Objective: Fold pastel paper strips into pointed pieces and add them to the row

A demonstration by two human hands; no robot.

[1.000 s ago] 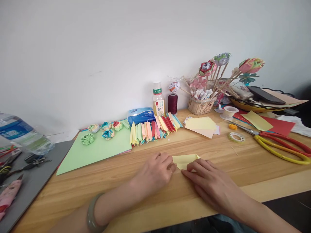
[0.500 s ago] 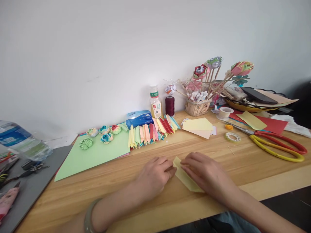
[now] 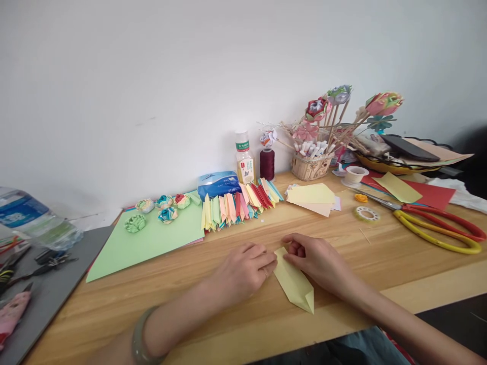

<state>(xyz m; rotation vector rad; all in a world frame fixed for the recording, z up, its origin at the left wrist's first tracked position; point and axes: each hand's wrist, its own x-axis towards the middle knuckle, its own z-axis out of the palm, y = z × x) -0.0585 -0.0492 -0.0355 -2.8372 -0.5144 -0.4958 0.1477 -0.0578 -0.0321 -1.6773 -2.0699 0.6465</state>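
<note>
A small pale-yellow sheet of paper (image 3: 293,284) lies on the wooden table between my hands. Its near end comes to a point, where a corner flap is folded and slightly raised. My left hand (image 3: 249,268) rests palm down, its bent fingertips gripping the paper's left edge near the far end. On the other side my right hand (image 3: 317,258) has its fingers curled, with thumb and forefinger at the far right edge of the same paper. What lies under the fingertips is hidden.
Folded colored paper pieces (image 3: 236,210) stand in a row behind. Paper flowers (image 3: 167,215) sit on a green sheet (image 3: 152,253). Yellow cut papers (image 3: 312,195), a tape roll (image 3: 367,214) and large scissors (image 3: 437,230) lie right. A flower basket (image 3: 312,167) stands behind.
My right hand has drawn back and curled its fingers, uncovering more of the yellow paper and its raised near corner. The left hand has barely moved.
</note>
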